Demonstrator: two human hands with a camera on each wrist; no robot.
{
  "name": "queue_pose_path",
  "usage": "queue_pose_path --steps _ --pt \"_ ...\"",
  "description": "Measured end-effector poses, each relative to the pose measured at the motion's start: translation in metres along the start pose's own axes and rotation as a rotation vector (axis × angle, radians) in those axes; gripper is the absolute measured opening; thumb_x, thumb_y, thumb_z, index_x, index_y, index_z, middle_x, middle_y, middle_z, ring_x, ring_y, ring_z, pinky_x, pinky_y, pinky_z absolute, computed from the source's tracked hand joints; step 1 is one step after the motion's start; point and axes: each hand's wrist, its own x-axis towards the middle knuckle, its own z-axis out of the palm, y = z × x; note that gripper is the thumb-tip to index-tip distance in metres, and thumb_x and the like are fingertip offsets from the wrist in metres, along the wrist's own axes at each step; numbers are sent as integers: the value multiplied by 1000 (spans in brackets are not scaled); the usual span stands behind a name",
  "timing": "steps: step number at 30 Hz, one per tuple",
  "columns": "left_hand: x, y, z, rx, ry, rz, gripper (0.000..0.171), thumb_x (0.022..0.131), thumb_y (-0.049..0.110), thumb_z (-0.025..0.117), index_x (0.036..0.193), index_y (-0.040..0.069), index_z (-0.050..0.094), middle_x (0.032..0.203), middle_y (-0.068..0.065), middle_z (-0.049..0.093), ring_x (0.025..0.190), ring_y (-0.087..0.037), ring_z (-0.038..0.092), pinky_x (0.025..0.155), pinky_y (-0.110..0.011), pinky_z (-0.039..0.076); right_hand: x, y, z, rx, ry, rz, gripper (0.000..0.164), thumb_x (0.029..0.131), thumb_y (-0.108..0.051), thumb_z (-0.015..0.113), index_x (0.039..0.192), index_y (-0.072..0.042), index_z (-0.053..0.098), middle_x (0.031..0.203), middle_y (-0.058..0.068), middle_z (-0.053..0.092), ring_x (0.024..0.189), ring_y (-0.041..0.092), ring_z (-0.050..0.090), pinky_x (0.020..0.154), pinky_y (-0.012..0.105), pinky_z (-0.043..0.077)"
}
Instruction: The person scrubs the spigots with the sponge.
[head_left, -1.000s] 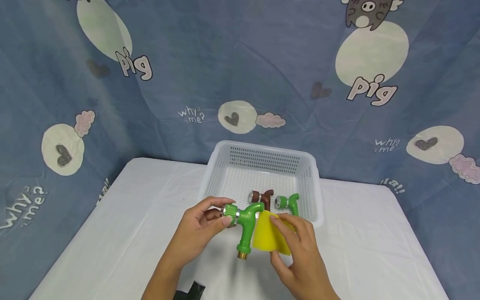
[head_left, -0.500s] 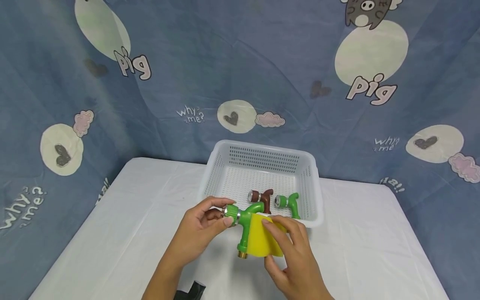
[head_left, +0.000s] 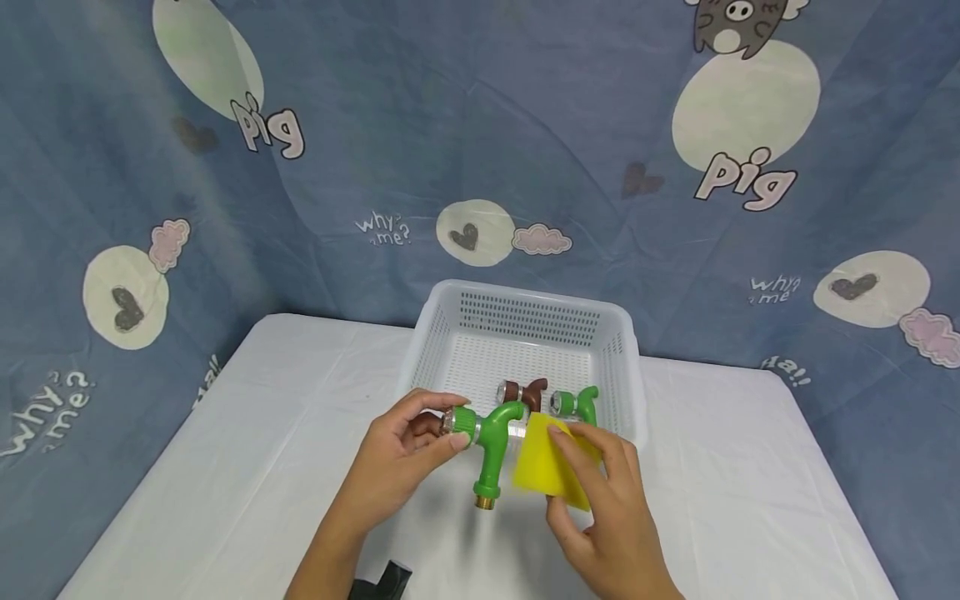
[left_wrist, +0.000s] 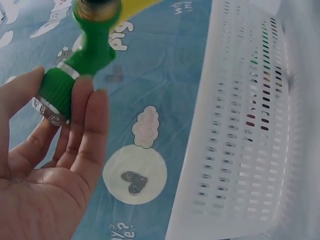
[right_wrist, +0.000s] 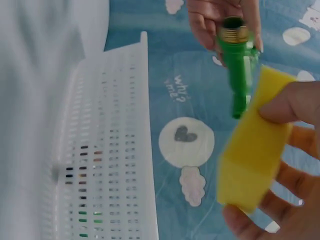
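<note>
My left hand [head_left: 408, 454] grips a green tap [head_left: 492, 446] by its ribbed end, fingers and thumb around it. The tap's spout points up and right, and its brass threaded end hangs down over the front of the basket. To the right of the tap, my right hand [head_left: 611, 508] pinches a yellow, stiff-looking cleaning cloth [head_left: 546, 458] between thumb and fingers. A small gap shows between cloth and tap in the head view. The right wrist view has the cloth [right_wrist: 255, 150] bent, close beside the tap's green body [right_wrist: 241, 75].
A white perforated basket [head_left: 525, 292] stands behind the hands on the white-covered table [head_left: 315, 367]. Inside it lie a brown tap [head_left: 535, 393] and another green tap [head_left: 585, 405]. A black object [head_left: 390, 581], partly cut off, lies at the front edge. Blue printed fabric [head_left: 360, 108] hangs behind.
The cloth moved left over the tap's body, then back right and slightly up, away from it. My left hand and the tap have hardly moved.
</note>
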Motion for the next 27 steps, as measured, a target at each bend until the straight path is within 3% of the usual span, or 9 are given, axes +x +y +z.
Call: queue_pose_path --steps 4,9,16,22,27 --pt "0 -2 3 145 -22 58 39 91 15 84 128 22 71 123 1 63 95 -24 62 87 -29 58 -1 -2 -1 17 75 -3 69 77 -8 71 144 -18 64 144 10 54 124 29 45 101 24 39" --pt "0 -1 10 264 -136 118 38 93 21 84 127 32 71 125 11 63 104 -17 62 92 -33 57 -2 -5 1 38 87 -53 64 76 -11 70 139 -22 68 143 10 55 126 32 43 99 32 40" --pt "-2 2 13 269 -216 190 40 94 19 81 131 30 70 126 11 64 112 -17 62 93 -33 56 0 -7 7 21 52 -122 56 76 -13 67 130 -22 74 136 9 59 122 35 44 95 51 33" --pt "-2 3 11 281 -210 194 39 95 19 81 130 34 70 127 11 63 112 -16 61 91 -32 55 1 -1 4 -27 68 -50 55 71 -9 67 123 -22 77 132 9 59 118 36 43 82 50 28" --pt "-3 3 7 288 -206 207 39 95 18 80 130 33 70 129 10 63 109 -17 62 88 -32 55 0 4 0 -48 104 -1 53 71 -7 66 122 -19 77 130 11 59 113 38 43 80 47 25"
